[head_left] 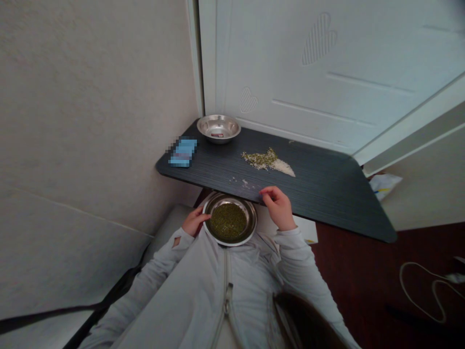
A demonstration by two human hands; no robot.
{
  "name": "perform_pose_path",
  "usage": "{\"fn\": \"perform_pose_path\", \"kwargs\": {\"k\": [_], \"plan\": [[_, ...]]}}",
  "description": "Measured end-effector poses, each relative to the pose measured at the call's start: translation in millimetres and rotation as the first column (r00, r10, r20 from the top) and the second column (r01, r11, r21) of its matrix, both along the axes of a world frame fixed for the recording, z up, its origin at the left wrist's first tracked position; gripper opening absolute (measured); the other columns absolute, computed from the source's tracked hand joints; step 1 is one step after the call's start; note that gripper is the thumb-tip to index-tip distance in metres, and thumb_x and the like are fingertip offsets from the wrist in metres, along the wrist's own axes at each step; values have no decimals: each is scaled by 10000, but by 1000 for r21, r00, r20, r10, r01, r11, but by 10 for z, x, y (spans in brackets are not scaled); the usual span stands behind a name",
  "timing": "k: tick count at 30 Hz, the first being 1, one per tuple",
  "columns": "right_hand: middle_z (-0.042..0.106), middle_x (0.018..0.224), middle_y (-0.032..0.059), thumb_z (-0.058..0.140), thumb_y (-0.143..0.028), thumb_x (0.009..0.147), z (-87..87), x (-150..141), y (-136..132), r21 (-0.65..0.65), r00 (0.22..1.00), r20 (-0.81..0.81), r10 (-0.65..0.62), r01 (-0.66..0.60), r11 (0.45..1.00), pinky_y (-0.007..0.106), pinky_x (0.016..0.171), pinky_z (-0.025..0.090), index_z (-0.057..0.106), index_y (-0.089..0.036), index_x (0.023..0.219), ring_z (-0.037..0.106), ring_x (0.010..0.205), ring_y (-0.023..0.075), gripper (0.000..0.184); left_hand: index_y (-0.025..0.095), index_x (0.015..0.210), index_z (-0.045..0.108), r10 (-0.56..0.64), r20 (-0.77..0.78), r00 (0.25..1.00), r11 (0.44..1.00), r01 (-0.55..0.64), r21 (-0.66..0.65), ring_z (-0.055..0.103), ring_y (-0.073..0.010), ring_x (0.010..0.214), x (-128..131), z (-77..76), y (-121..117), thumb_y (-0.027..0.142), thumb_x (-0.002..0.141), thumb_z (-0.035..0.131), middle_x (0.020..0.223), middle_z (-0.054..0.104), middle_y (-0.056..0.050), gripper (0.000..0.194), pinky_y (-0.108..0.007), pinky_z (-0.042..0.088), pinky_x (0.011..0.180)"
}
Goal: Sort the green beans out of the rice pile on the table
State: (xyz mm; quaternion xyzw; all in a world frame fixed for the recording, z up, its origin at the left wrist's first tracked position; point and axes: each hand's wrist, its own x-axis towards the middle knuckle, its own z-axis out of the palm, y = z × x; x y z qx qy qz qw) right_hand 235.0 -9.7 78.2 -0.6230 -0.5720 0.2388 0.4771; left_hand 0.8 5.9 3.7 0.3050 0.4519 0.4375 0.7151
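My left hand (193, 221) grips the left rim of a metal bowl (252, 213), thumb over the edge. Inside the bowl lies a layer of small green beans (228, 219), like mung beans, with a few pale grains among them. The bowl sits at my lap, just under the front edge of the dark table (327, 189). Over that edge, right of the bowl, is my right hand (279, 208), closed with thumb and forefinger together; anything between them is too small to make out. Beyond it on the tabletop is a mixed pile of green beans (268, 158) and white rice (284, 167).
A second metal bowl (219, 128) with a small reddish item in it stands at the back left. A blurred blue object (183, 152) lies beside it. A few loose white grains (245, 184) are scattered near the front edge. Wall at left, white door (276, 58) behind.
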Motion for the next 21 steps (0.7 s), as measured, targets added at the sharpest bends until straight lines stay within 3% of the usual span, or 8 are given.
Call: {"fn": "perform_pose_path", "kwargs": {"k": [5,12,21], "plan": [[553,721,4,434,-236,644,13,99,199,54,987,-162,-19,28,998,230,572,375,514,-172,724,472,607,94,130,114,825,591,1,-16,1000,1000,-1,-1,558,-224,765,-15,-31,9,176,445,660,717,636,-40,390,-357,376,756],[524,636,-22,422,-233,618,-42,166,603,78,952,-214,-218,239,968,217,523,355,482,-168,807,422,505,76,209,122,819,596,1,-36,999,1000,0,9,547,-236,801,-16,-21,10,191,442,659,770,638,-50,388,-353,386,742],[538,670,-5,443,-251,619,-63,125,553,72,982,-121,-146,155,985,221,536,360,523,-162,810,427,525,80,225,120,845,585,4,-11,1000,1000,-4,-9,553,-230,789,16,51,-18,198,444,653,728,639,-38,414,-359,378,761]]}}
